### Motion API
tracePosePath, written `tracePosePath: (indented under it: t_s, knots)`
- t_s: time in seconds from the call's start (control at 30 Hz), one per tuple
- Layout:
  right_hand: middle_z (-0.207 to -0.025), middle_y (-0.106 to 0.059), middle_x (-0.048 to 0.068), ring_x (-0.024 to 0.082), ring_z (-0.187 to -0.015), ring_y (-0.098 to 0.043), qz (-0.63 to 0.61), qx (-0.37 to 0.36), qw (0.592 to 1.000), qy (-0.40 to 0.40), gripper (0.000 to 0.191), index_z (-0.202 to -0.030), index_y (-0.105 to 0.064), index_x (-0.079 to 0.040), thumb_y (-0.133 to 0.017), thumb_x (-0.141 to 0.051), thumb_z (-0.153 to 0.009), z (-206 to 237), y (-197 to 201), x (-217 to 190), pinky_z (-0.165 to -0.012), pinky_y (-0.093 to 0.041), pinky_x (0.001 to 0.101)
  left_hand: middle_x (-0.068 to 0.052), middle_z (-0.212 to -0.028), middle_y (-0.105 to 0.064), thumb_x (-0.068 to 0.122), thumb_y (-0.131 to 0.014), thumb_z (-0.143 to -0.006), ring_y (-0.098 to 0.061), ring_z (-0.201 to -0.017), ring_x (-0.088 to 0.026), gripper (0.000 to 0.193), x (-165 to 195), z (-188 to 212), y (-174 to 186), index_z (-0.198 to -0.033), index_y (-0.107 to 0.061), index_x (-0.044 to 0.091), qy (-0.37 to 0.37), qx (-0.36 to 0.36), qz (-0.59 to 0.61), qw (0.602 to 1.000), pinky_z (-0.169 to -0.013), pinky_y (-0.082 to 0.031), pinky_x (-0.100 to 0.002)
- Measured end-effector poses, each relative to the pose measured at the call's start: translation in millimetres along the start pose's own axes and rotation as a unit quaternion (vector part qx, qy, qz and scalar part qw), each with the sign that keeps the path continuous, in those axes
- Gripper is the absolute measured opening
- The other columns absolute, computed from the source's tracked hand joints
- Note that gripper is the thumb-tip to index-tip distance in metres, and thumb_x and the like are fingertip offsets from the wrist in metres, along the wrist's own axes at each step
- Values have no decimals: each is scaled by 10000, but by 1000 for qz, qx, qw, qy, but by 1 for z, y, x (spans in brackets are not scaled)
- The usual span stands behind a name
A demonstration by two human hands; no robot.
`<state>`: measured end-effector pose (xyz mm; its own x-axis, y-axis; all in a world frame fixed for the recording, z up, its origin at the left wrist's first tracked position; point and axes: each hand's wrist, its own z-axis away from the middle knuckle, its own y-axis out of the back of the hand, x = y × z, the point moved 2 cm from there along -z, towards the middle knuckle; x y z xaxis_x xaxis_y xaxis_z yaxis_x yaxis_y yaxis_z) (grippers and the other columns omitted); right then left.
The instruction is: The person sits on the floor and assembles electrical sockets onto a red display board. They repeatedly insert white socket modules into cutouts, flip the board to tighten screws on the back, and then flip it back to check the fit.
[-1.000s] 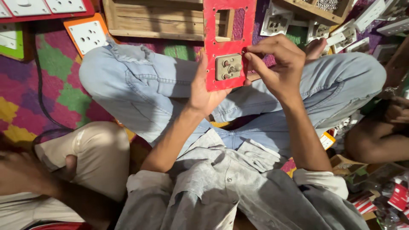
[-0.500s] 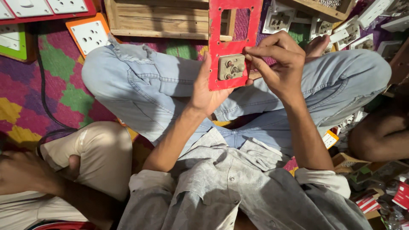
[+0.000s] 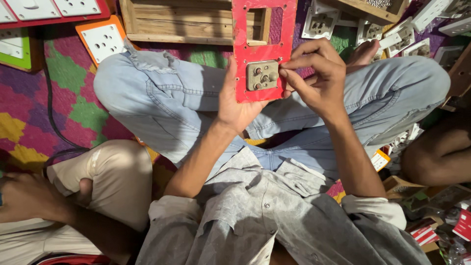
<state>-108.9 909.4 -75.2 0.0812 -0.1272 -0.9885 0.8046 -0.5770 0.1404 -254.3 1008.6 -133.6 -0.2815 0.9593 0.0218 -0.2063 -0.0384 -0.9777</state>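
Two bare hands are working on a red board (image 3: 263,49) held upright over crossed legs in pale jeans (image 3: 162,103), seen from the head camera. The left hand (image 3: 234,105) is gripping the board's lower left edge, palm behind it and thumb curled over the front. The right hand (image 3: 316,78) is pinching its fingertips together at the right side of a grey socket block (image 3: 262,75) seated in the board's lower cut-out; the upper cut-out is standing empty. The board looks thin, stiff and light, best taken by its edges, while the small block seems hard plastic that could slip from fingertips. White sockets (image 3: 319,22) are lying on the patterned mat (image 3: 54,98) nearby, and another person's knee (image 3: 105,172) is resting at left.
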Motion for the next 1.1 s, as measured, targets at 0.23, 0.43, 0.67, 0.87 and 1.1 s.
tracePosePath:
  t_s: [0.23, 0.43, 0.67, 0.87, 1.1]
  knots:
    - [-1263, -647, 232, 236, -1029, -688, 74, -29, 996, 50, 274, -1242, -655, 87, -694, 143, -977, 1, -1, -1, -754, -626, 302, -215, -1367, -615, 597, -378, -1142, -633, -1226, -370, 717, 1, -1, 1, -1502, -451, -19, 8, 6, 2, 1000, -1059, -511, -554]
    - [-1184, -715, 141, 127, -961, -733, -103, 4, 993, -52, 199, -1194, -570, 21, -666, 100, -1039, 11, 1, 17, -763, -645, 252, -215, -1416, -618, 605, -358, -1114, -647, -1235, -392, 737, -1, -2, 0, -1539, -444, 8, 15, 13, -10, 1000, -1031, -537, -598]
    - [-1125, -724, 153, 151, -1011, -734, -46, -18, 998, -28, 151, -1233, -591, 58, -624, 102, -1093, 16, 3, 23, -853, -636, 277, -212, -1431, -603, 627, -348, -1117, -640, -1260, -400, 758, 0, 0, -1, -1558, -434, 16, 23, 31, -1, 999, -1044, -544, -622]
    - [-1205, -722, 160, 158, -1007, -732, 38, -43, 998, -12, 292, -1322, -609, 57, -646, 120, -1039, 19, 5, 23, -788, -626, 253, -204, -1419, -603, 634, -361, -1108, -628, -1273, -376, 765, -1, 2, 2, -1557, -442, 21, 26, 32, -6, 999, -1027, -539, -613]
    - [-1165, -733, 152, 153, -982, -741, -7, -30, 999, -42, 194, -1248, -618, 37, -629, 110, -1069, 22, 6, 27, -779, -625, 233, -195, -1465, -587, 614, -367, -1098, -613, -1326, -375, 744, -3, 5, 6, -1547, -432, 24, 30, 41, 2, 999, -1054, -534, -651]
